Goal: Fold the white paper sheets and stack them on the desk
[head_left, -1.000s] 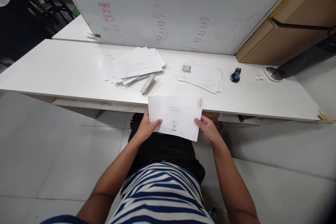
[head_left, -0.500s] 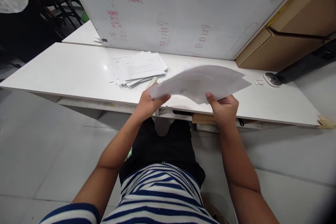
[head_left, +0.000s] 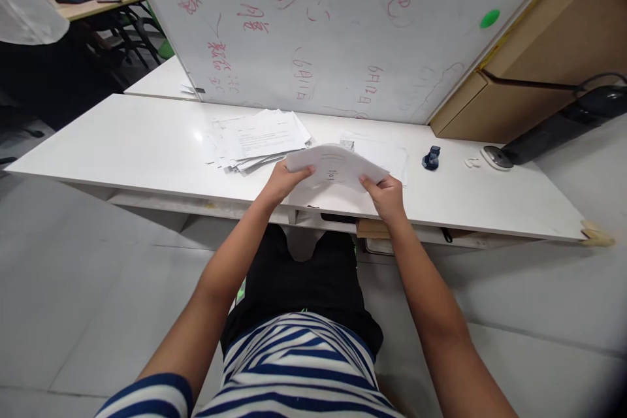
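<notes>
Between my hands a bowed sheaf of white paper [head_left: 330, 160] is held just above the desk's front edge, its printed side partly facing me. My left hand [head_left: 284, 183] pinches its left end, thumb on top. At the right end my right hand [head_left: 385, 194] grips it the same way. Left of and behind the sheaf, a loose pile of printed papers [head_left: 269, 134] lies on the white desk [head_left: 161, 144]. More sheets [head_left: 382, 150] lie flat behind my right hand. To their right stands a small dark blue stapler-like object [head_left: 431, 158].
A whiteboard [head_left: 333, 32] with red writing stands along the desk's back. Cardboard boxes [head_left: 490, 108], a computer mouse [head_left: 497, 157] and a small white item [head_left: 472, 162] are at the right. Another person in a white top [head_left: 32, 10] stands at the upper left.
The paper's right part has come down and in, and my right hand has moved left. The flat sheets and the dark blue object behind it are now uncovered. The view has shifted slightly.
</notes>
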The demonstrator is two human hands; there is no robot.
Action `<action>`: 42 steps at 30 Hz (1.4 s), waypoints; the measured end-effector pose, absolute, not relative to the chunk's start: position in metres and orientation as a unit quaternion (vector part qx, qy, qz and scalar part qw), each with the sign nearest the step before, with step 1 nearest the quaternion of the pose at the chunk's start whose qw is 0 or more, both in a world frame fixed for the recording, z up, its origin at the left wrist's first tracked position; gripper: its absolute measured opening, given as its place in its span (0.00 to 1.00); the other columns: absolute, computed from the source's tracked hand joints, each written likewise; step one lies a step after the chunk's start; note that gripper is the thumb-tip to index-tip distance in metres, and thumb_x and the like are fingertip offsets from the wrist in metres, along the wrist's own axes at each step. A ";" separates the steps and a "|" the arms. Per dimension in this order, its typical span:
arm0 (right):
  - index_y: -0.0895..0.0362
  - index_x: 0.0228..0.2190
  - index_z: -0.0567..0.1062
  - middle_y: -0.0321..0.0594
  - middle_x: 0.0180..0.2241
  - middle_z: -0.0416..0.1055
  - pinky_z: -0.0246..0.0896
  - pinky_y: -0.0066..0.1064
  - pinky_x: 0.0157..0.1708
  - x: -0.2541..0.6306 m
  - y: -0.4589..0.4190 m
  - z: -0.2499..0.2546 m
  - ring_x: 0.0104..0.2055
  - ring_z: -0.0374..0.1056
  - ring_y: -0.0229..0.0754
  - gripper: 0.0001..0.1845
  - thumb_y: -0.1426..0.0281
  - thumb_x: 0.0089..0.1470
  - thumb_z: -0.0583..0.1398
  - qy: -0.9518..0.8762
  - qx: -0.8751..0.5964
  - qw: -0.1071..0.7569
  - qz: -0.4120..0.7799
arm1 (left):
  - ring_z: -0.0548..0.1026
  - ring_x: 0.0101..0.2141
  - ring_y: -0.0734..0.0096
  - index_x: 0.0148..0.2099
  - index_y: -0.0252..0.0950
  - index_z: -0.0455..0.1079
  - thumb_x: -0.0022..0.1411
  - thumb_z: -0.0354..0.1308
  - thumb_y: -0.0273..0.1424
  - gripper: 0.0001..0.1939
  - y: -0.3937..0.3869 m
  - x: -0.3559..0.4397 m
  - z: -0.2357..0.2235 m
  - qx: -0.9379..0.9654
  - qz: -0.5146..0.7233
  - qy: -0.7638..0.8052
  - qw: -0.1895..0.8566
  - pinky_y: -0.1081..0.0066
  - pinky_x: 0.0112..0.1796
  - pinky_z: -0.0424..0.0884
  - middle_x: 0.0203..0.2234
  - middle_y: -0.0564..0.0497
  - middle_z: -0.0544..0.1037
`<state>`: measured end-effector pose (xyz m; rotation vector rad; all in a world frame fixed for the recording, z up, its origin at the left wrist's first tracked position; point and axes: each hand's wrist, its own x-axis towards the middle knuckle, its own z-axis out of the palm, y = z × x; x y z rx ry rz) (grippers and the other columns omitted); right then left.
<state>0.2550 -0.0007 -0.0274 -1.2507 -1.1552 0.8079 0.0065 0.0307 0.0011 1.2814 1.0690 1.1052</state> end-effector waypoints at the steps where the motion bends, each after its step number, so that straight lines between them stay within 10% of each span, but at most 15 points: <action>1: 0.57 0.33 0.80 0.40 0.35 0.79 0.67 0.42 0.43 0.253 -0.002 -0.026 0.41 0.73 0.49 0.17 0.58 0.43 0.68 -0.494 -0.538 0.596 0.334 | 0.75 0.46 0.54 0.47 0.32 0.74 0.49 0.68 0.38 0.24 0.032 0.007 0.002 0.539 0.467 0.445 0.542 0.59 0.47 0.72 0.45 0.41 0.78; 30: 0.61 0.43 0.77 0.50 0.44 0.76 0.62 0.44 0.52 0.233 -0.037 -0.045 0.50 0.70 0.53 0.27 0.52 0.54 0.58 -0.530 -0.627 0.509 0.260 | 0.74 0.48 0.56 0.51 0.37 0.71 0.56 0.62 0.44 0.23 0.009 0.018 -0.024 0.577 0.479 0.488 0.447 0.61 0.46 0.73 0.46 0.46 0.77; 42: 0.59 0.41 0.78 0.46 0.45 0.77 0.68 0.44 0.47 0.262 -0.069 -0.031 0.46 0.73 0.51 0.27 0.54 0.44 0.68 -0.421 -0.587 0.489 0.488 | 0.78 0.40 0.51 0.46 0.36 0.72 0.54 0.64 0.47 0.24 -0.010 -0.016 -0.004 0.518 0.333 0.448 0.648 0.58 0.37 0.77 0.41 0.41 0.79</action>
